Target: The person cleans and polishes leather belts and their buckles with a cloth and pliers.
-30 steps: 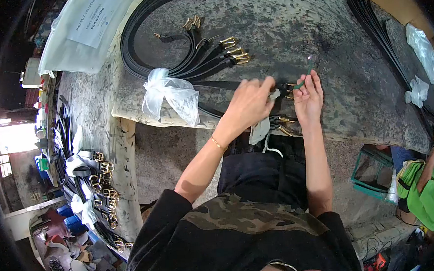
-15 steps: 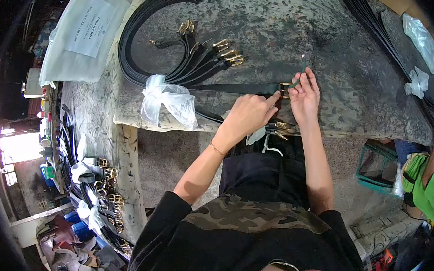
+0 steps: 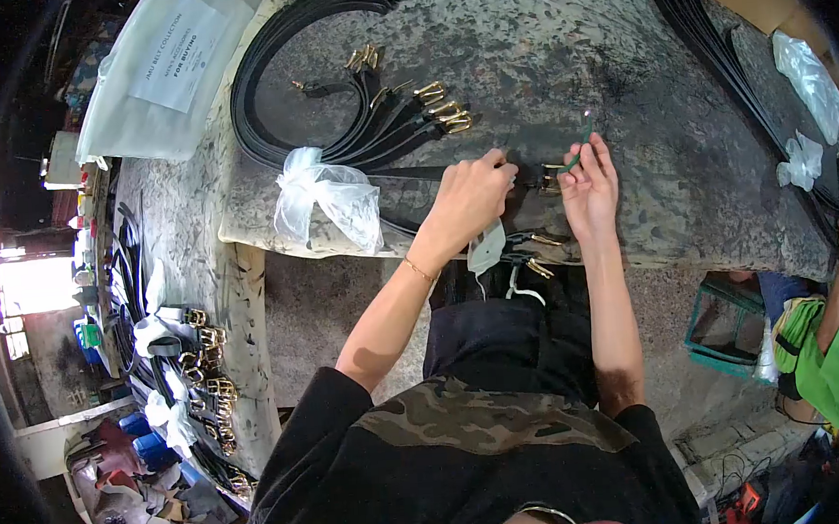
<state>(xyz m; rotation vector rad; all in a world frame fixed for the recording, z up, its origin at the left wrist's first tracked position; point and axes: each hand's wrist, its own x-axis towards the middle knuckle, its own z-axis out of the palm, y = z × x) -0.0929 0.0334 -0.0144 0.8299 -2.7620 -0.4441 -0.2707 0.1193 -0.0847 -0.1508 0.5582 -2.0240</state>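
One view: head camera, looking down over both hands at the near edge of a mottled grey bench.
Left hand: lies on the black belt, fingers folded down over the strap a little way back from the buckle. Whether they grip or only press, I cannot tell.
Right hand: fingers closed narrow, pinching a thin green stick that points away from the body. Its far tip shows a small bright spot.
Black belt: stretched flat along the bench's near edge, running from beside the plastic bag under the left hand to the brass buckle, which sits between the two hands and just beside the right thumb.
Handling, as I judge it: the strap looks light, bendy along its length but firm across, with a smooth face that could slide on the stone. The buckle is the rigid, heavier end. The strap just behind the buckle seems the surest place to hold, where the left hand is now.
Further back: a bundle of belts curves across the bench, its brass buckles fanned out together.
Near edge: more buckles and a pale tag hang below the hands.
Far right of bench: a stack of straps and clear wrappers.
Top left: a white sheet with a printed label.
Right margin: another person in green, well apart.
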